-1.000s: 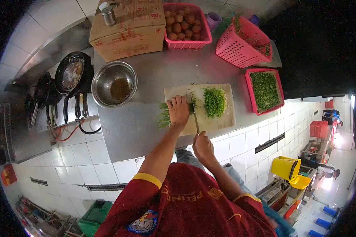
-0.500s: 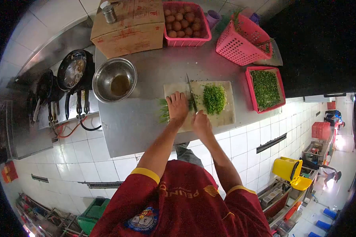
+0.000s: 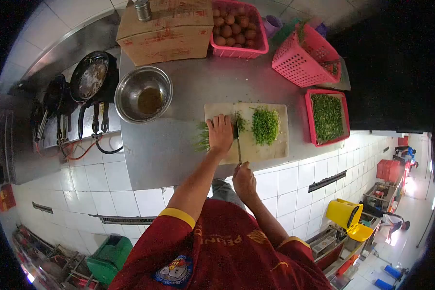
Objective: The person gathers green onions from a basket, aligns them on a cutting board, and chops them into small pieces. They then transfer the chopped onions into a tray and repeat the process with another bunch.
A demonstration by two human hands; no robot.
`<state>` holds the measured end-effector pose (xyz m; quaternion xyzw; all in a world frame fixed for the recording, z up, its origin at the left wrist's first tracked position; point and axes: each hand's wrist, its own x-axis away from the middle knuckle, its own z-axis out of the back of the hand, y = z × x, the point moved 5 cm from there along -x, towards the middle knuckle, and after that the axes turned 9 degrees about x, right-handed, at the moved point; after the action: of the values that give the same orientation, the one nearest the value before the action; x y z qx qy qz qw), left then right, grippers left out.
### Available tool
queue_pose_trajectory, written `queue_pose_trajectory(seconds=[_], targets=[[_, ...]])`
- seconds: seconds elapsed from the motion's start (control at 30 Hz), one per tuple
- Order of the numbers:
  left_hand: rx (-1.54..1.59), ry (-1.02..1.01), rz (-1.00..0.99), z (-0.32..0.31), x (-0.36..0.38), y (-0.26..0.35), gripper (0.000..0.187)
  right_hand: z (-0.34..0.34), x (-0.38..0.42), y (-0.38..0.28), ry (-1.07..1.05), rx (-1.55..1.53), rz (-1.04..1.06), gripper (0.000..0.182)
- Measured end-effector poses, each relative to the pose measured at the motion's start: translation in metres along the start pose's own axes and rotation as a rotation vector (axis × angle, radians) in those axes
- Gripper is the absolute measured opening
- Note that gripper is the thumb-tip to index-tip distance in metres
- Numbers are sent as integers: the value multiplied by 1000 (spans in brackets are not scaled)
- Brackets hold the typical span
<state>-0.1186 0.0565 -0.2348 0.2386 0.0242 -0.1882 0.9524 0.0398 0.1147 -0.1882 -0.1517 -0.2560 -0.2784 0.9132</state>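
My left hand (image 3: 220, 133) presses down on a bunch of green onions (image 3: 202, 139), whose long stalks stick out on its left side. In my right hand (image 3: 244, 181) is the handle of a knife (image 3: 239, 152), its blade lying across the cutting board (image 3: 250, 151) right beside my left fingers. Just right of the blade lie a few fresh green bits. A larger heap of chopped green onions (image 3: 266, 126) rests on the right half of the board. My left palm hides the part of the bunch under it.
Left of the board stands a steel bowl (image 3: 163, 99) with brownish liquid. Behind are a cardboard box (image 3: 171, 41), a pink basket of eggs (image 3: 237, 52) and a tall pink basket (image 3: 297, 63). A pink tray (image 3: 308, 116) of chopped greens sits right. Other people are far right.
My right hand has drawn the knife back toward my body, and the blade now sits closer to my left hand. More cut bits lie near the blade. The camera view shifted slightly.
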Motion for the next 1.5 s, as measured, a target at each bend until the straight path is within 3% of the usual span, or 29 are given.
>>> queue_pose_trajectory(seconds=[0.17, 0.23, 0.4, 0.53, 0.77, 0.8, 0.9, 0.93, 1.0, 1.07, 1.17, 1.27, 1.5], targets=[[-25, 14, 8, -4, 1, -1, 25, -20, -38, 1, 233, -194, 159, 31], [-11, -16, 17, -6, 2, -2, 27, -10, -59, -5, 323, -107, 268, 32], [-58, 5, -7, 5, 2, 1, 31, 33, -69, -23, 296, 78, 196, 30], [-51, 5, -6, -1, 1, 0, 35, 58, -29, -25, 220, 109, 197, 31], [47, -60, 31, -1, 0, -1, 29, 1, -3, -5, 55, 14, 73, 33], [22, -47, 23, -1, 1, -1, 28, -11, -12, -1, -21, -120, -63, 38], [-40, 6, 6, -3, 3, 0, 27, -23, -38, -8, 458, -39, 282, 31], [-54, 30, 2, -4, 1, -1, 28, -16, -43, -14, 521, 14, 409, 34], [-61, 43, -14, -3, 4, 0, 28, -7, -59, -20, 373, -281, 278, 34], [-48, 40, -19, 3, 3, 2, 28, 14, -71, -30, 318, -279, 214, 33], [-31, -35, -23, 7, 2, 1, 30, 34, -71, -29, 345, 23, 241, 31], [-57, 70, -48, -5, 3, -2, 31, 57, -37, -30, 319, 12, 275, 32], [-44, -27, 5, 4, 2, 1, 29, 18, 2, -15, 106, 10, 92, 30]])
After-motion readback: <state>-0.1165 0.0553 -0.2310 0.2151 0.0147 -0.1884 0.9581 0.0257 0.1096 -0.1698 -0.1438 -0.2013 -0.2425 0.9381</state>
